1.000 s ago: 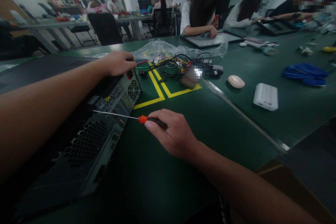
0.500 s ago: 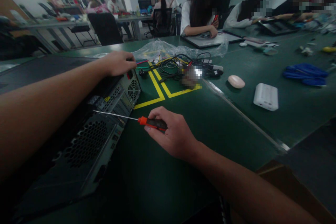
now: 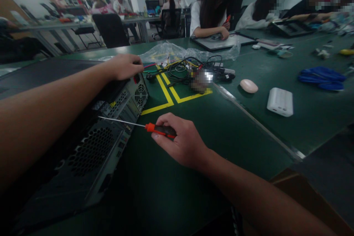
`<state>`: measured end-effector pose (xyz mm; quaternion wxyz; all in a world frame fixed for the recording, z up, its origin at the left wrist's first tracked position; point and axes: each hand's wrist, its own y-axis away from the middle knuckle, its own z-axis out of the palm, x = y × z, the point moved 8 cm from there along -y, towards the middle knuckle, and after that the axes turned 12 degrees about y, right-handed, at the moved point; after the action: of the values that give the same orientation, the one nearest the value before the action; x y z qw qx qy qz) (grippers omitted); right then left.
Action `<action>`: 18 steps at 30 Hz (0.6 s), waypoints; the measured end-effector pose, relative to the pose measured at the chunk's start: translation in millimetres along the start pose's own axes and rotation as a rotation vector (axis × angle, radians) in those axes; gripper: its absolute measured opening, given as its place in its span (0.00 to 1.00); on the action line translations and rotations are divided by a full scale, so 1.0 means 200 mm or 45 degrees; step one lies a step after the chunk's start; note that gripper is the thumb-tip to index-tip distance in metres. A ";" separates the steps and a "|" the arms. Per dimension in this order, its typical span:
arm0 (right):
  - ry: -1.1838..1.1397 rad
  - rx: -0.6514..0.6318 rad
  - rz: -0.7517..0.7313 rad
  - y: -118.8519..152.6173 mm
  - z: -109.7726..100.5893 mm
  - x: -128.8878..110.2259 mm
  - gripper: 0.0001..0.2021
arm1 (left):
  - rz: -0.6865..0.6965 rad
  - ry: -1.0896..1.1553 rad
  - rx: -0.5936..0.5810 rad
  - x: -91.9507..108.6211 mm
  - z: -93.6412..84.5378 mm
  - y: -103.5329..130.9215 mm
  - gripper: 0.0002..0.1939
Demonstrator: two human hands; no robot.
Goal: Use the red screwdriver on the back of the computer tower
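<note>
A dark computer case (image 3: 110,177) lies on the left, its rear panel with vent holes and ports facing right. Over its far corner lies my left hand (image 3: 125,67), fingers bent onto the edge and gripping it; some fingertips are hidden. My right hand (image 3: 184,140) is closed around the handle of a screwdriver (image 3: 159,129) with an orange and black grip. The long metal shaft points left, and its tip is at the rear panel, near the large honeycomb vent. Whether the tip touches a screw is too small to tell.
Tangled cables (image 3: 182,70) and clear plastic wrap (image 3: 166,49) lie beyond the case. To the right are a pale rounded object (image 3: 249,86), a white box-shaped device (image 3: 280,102) and a blue bundle (image 3: 322,78). A metal strip (image 3: 257,120) crosses the green table. Other people sit opposite.
Both hands, the screwdriver and the case stay almost exactly where they were. Across the table, a person's head and the tool in their hand have shifted slightly.
</note>
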<state>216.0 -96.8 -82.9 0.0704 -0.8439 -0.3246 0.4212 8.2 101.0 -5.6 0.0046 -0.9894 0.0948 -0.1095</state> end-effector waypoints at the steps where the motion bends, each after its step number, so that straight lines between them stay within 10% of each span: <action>1: -0.001 0.000 0.000 0.00 0.00 0.00 0.06 | -0.007 0.003 -0.001 0.00 0.00 0.00 0.30; 18: 0.034 0.036 -0.015 0.00 -0.02 -0.01 0.07 | -0.031 0.001 0.006 0.01 -0.01 0.01 0.29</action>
<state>218.1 -96.8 -79.8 0.0894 -0.8465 -0.3227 0.4139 9.4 98.4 -4.1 0.0054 -0.9905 0.0825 -0.1101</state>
